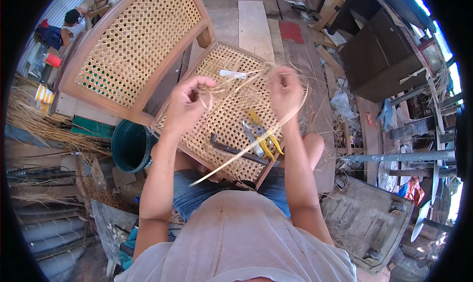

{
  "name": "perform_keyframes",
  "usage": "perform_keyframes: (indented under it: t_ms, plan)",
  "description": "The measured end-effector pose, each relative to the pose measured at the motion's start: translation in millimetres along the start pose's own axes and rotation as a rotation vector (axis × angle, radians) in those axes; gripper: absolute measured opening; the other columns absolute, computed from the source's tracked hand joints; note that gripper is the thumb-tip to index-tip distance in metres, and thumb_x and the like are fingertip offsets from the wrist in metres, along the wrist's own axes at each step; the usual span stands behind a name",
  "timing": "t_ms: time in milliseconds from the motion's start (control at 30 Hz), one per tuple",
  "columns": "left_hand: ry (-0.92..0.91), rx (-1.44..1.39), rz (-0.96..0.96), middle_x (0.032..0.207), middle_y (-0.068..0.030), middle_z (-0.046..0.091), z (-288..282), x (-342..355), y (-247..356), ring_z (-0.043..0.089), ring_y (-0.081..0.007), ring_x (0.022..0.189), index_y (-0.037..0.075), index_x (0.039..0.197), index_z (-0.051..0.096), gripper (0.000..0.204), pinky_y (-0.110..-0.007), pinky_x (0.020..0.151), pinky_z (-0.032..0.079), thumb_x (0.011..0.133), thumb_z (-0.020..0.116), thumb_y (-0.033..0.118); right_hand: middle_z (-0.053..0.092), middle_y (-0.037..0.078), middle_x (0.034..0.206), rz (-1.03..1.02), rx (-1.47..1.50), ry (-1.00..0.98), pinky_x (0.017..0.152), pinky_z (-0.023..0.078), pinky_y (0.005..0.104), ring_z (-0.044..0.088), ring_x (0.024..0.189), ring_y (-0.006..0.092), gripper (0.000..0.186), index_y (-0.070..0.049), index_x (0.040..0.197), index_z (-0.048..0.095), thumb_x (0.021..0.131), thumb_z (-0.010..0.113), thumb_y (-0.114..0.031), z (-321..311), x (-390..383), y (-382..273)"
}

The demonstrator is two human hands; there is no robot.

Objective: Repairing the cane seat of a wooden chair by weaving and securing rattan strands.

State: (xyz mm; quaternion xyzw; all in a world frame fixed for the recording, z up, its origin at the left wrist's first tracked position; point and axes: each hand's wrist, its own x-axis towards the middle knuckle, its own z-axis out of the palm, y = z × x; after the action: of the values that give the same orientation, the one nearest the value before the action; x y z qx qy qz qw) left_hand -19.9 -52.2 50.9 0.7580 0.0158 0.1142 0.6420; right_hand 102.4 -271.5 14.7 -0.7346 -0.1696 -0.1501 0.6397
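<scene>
A wooden chair's woven cane seat [241,97] lies in front of me, over my lap. Above it, my left hand [189,99] is closed, fingers curled round a looped cane strand [206,99]. My right hand [287,87], slightly blurred, pinches more cane over the seat's right side. From near that hand a long pale cane strip [231,156] slants down to the left. On the seat rest yellow-handled cutters [265,139], a pointed blade-like tool [252,138], a dark bar with a bent end [239,150] and a small white piece [232,74].
The chair's cane backrest [148,35] rises at the far left. A dark green bucket [129,146] stands left of the seat, near bundled cane strands [37,114]. Another person [74,28] sits at the far left. A dark cabinet [379,55] and a grey plastic panel [367,218] are at right.
</scene>
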Motion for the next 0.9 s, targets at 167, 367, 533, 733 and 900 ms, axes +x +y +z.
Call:
perform_keyframes:
  t_ms: [167, 367, 533, 733, 900]
  plan:
    - [0.006, -0.406, -0.057, 0.086, 0.0037, 0.059, -42, -3, 7, 0.041, -0.0001, 0.06, 0.003, 0.119, 0.067, 0.028, -0.018, 0.052, 0.033, 0.091, 0.071, 0.001, 0.068, 0.009, 0.082, 0.291, 0.274, 0.136, 0.061, 0.059, 0.0266, 0.069, 0.073, 0.0139, 0.016, 0.004, 0.11, 0.061, 0.102, 0.055, -0.008, -29, 24, 29]
    - [-0.042, -0.343, -0.006, 0.08, 0.004, 0.057, -88, -9, 16, 0.036, 0.0003, 0.054, 0.0, 0.124, 0.065, 0.04, -0.017, 0.046, 0.024, 0.086, 0.073, 0.0, 0.062, 0.011, 0.092, 0.191, 0.421, 0.142, 0.068, 0.065, 0.0332, 0.068, 0.076, 0.0163, 0.012, 0.005, 0.11, 0.057, 0.101, 0.055, -0.003, -39, 31, 35]
    - [0.139, -0.094, 0.02, 0.099, 0.0013, 0.065, -159, -32, 45, 0.035, 0.0026, 0.057, 0.001, 0.117, 0.067, 0.036, -0.016, 0.046, 0.022, 0.081, 0.062, -0.001, 0.058, 0.012, 0.092, 0.327, 0.49, 0.312, 0.069, 0.067, 0.0387, 0.064, 0.073, 0.0175, 0.013, 0.006, 0.111, 0.052, 0.099, 0.052, 0.002, -65, 56, 63]
    - [0.095, 0.097, -0.046, 0.094, 0.0029, 0.063, -176, -43, 72, 0.042, 0.0014, 0.06, 0.0, 0.115, 0.068, 0.03, -0.018, 0.051, 0.03, 0.085, 0.063, -0.002, 0.06, 0.011, 0.089, 0.316, 0.426, 0.214, 0.07, 0.066, 0.0402, 0.063, 0.073, 0.0169, 0.013, 0.005, 0.111, 0.053, 0.099, 0.055, 0.0, -58, 53, 59]
    - [-0.091, 0.504, -0.115, 0.104, -0.0026, 0.066, -131, -29, 61, 0.062, -0.013, 0.1, 0.001, 0.116, 0.068, 0.034, -0.03, 0.089, 0.048, 0.088, 0.075, 0.019, 0.061, 0.008, 0.088, 0.39, 0.814, -0.009, 0.074, 0.066, 0.0426, 0.065, 0.074, 0.0166, 0.01, 0.001, 0.111, 0.056, 0.101, 0.053, -0.002, -17, 26, 19]
